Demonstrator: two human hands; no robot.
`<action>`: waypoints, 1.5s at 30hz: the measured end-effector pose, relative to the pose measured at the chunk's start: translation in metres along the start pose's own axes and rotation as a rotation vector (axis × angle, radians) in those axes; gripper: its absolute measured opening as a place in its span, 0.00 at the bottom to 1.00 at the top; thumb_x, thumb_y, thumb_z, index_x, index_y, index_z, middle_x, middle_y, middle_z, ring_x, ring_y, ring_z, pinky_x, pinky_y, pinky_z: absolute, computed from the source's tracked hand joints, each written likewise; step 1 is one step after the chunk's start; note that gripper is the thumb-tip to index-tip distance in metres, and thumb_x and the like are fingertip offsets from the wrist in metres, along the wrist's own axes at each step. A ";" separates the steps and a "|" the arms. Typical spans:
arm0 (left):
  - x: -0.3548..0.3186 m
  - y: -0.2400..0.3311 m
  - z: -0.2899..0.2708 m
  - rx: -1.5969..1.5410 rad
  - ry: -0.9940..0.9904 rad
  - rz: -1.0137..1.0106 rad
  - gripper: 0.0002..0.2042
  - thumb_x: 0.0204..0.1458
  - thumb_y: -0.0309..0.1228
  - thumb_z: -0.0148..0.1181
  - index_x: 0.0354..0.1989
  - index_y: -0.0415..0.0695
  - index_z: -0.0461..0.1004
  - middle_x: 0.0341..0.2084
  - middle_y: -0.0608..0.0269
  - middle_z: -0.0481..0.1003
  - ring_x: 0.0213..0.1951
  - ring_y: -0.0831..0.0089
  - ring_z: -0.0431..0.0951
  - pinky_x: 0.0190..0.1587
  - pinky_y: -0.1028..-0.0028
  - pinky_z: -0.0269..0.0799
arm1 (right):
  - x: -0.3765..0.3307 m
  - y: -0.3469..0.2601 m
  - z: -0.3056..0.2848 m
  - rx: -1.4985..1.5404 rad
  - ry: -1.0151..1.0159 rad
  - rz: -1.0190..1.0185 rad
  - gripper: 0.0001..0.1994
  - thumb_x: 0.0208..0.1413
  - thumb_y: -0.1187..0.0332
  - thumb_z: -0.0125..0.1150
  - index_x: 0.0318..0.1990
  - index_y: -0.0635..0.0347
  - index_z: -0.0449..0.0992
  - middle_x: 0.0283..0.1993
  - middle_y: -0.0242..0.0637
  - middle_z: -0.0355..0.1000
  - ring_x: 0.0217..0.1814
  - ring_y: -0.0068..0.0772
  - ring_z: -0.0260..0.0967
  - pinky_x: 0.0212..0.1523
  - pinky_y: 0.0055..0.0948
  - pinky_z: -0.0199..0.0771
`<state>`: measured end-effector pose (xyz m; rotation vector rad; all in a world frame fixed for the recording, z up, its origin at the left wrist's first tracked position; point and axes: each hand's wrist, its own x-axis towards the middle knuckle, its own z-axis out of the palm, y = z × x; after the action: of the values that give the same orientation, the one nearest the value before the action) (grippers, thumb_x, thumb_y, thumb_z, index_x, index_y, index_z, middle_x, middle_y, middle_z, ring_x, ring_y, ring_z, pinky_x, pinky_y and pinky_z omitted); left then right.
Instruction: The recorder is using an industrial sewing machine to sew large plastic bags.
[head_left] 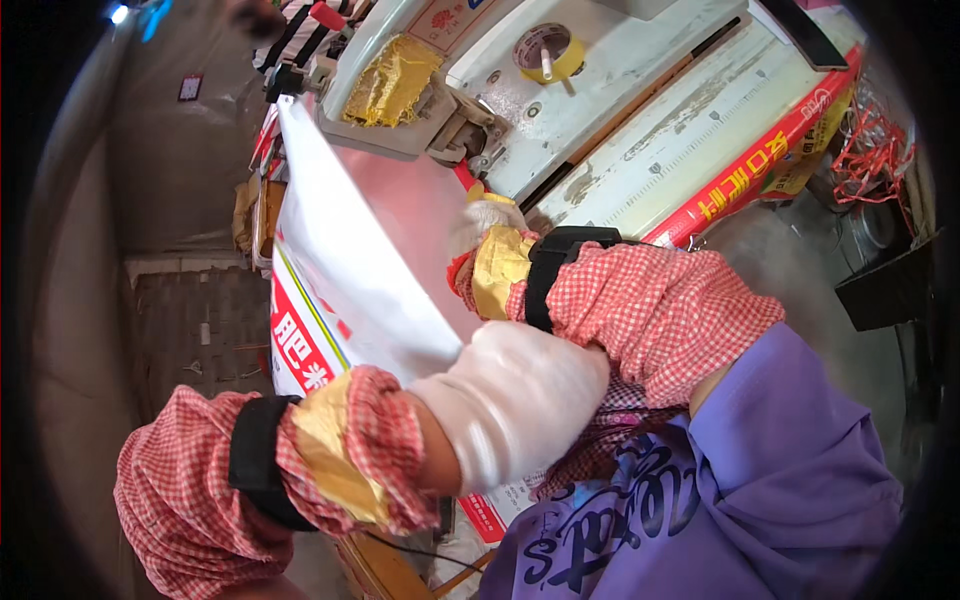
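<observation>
A large white sack (345,270) with red print and a pink-tinted inner face stretches from the sewing-machine-like metal head toward me. My left hand (515,395), in a white glove, is curled at the sack's near edge. The taut edge runs into the glove, though the fingertips are out of sight and the glove is blurred. Farther off, my right hand (490,218), also in a pale glove, is beside the sack's far side below the machine head (400,80). My right sleeve and cuff hide most of it, so its fingers do not show.
On the white machine table (640,150) lies a roll of yellow tape (548,52) with a pale stick standing in it. A red printed strip (750,165) runs along the table's near edge. Tangled red string (875,150) hangs at the right, above a dark box (890,285).
</observation>
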<state>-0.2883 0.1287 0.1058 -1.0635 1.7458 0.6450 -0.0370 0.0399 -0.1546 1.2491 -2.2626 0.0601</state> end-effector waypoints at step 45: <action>-0.157 -0.158 0.137 0.482 1.241 -0.452 0.04 0.30 0.25 0.55 0.19 0.44 0.71 0.18 0.61 0.68 0.26 0.65 0.70 0.27 0.70 0.65 | 0.103 0.127 -0.061 1.023 -0.016 -1.305 0.08 0.46 0.69 0.49 0.34 0.56 0.73 0.40 0.41 0.70 0.48 0.38 0.63 0.46 0.34 0.61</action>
<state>-0.0619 0.2196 0.2003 -1.5461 2.3139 -0.8976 -0.1538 0.0508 -0.0256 2.9488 -0.9242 0.7484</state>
